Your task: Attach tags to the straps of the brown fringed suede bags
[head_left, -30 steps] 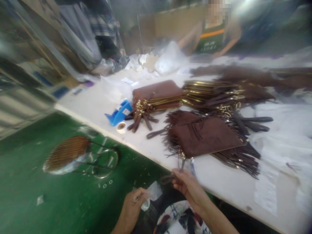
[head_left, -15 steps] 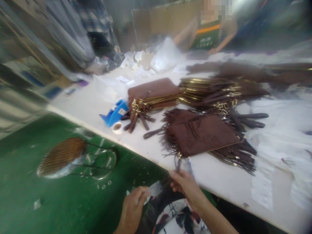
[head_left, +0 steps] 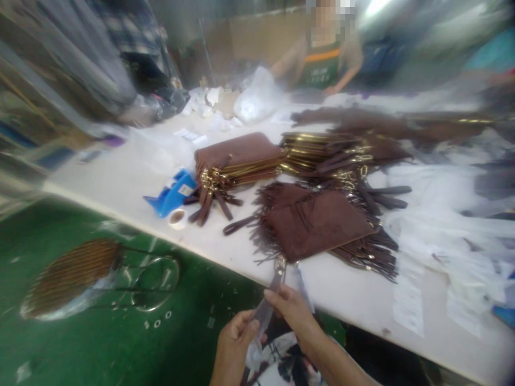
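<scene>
closest to me, my left hand [head_left: 235, 343] is closed, thumb and fingers pinching a scrap of clear film [head_left: 261, 317] that seems wrapped about the lower end of a wrist strap [head_left: 277, 274]. my right hand [head_left: 292, 311] sits just above it, fingertips nipped on the same strap, and the two hands nearly touch. the strap runs up over the table edge to a gold clasp at the near corner of the fringed pouch [head_left: 317, 222], which lies flat on the white table [head_left: 354, 300], near its front edge.

i'd judge the pouch light and limp, suede-like, not slippery, with fringe that snags easily. the film looks flimsy and slick. the strap or the clasp corner is the sound place to hold, not the fringe.

behind it are a stack of plain brown pouches [head_left: 237, 155] and a second stack showing gold zips [head_left: 314, 150]. a blue tape dispenser [head_left: 171, 193] has a tape roll [head_left: 177, 219] just beside it, and paper slips [head_left: 408, 300] lie to the right. the floor [head_left: 100, 354] is green, with a wire frame [head_left: 153, 276] on it. at the far end a co-worker [head_left: 325, 64] is by a white bag [head_left: 257, 102], all blurred.
</scene>
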{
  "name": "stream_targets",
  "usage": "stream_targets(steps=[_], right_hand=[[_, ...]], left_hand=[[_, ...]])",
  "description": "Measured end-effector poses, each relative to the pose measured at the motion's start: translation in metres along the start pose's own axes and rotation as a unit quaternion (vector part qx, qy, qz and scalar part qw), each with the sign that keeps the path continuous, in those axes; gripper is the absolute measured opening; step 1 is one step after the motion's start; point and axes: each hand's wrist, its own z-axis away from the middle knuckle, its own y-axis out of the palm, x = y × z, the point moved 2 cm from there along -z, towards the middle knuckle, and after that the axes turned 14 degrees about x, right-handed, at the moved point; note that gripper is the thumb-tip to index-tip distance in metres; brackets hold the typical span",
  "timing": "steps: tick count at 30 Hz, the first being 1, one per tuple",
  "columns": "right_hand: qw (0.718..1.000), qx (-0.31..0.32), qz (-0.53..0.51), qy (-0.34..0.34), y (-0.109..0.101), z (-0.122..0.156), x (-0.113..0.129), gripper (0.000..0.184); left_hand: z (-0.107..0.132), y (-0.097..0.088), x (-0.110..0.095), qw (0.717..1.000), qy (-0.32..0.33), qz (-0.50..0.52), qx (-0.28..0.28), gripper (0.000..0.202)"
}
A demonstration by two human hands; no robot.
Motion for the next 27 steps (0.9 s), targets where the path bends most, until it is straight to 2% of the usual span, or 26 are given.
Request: stream_targets(steps=[5, 7, 9, 11, 13, 17, 19, 21, 27], right_hand=[[0.997, 0.021, 0.073, 0.003, 0.005, 0.005, -0.007, 0.041], [0.990, 0.021, 0.132, 0.033, 0.006, 0.011, -0.001, 0.035], [0.975, -0.020, 0.219, 0.041, 0.002, 0.017, 0.011, 0.028], [0.947, -0.085, 0.308, 0.016, -0.003, 0.020, 0.026, 0.031], [0.910, -0.124, 0.395, -0.011, -0.008, 0.019, 0.036, 0.039], [0.811, -0.128, 0.572, -0.005, -0.012, 0.010, 0.036, 0.034], [0.778, -0.123, 0.616, 0.021, -0.016, 0.005, 0.032, 0.028], [0.766, -0.113, 0.633, 0.022, -0.019, 0.002, 0.031, 0.025], [0.772, -0.047, 0.634, -0.001, -0.027, 0.002, 0.039, 0.027]], left_hand=[[-0.011, 0.000, -0.003, 0.999, 0.005, -0.022, 0.037, 0.035], [-0.007, -0.009, -0.011, 0.995, 0.002, -0.090, 0.033, 0.031], [-0.001, -0.022, -0.022, 0.976, 0.011, -0.217, 0.001, 0.028], [0.004, -0.034, -0.032, 0.942, 0.020, -0.335, -0.027, 0.027], [0.005, -0.040, -0.035, 0.924, 0.018, -0.381, -0.025, 0.030], [-0.003, -0.041, -0.025, 0.936, 0.013, -0.351, -0.012, 0.036], [-0.009, -0.038, -0.019, 0.944, 0.016, -0.329, -0.008, 0.039], [-0.015, -0.035, -0.016, 0.947, 0.013, -0.320, -0.002, 0.040], [-0.033, -0.018, -0.023, 0.925, 0.049, -0.374, 0.051, 0.043]])
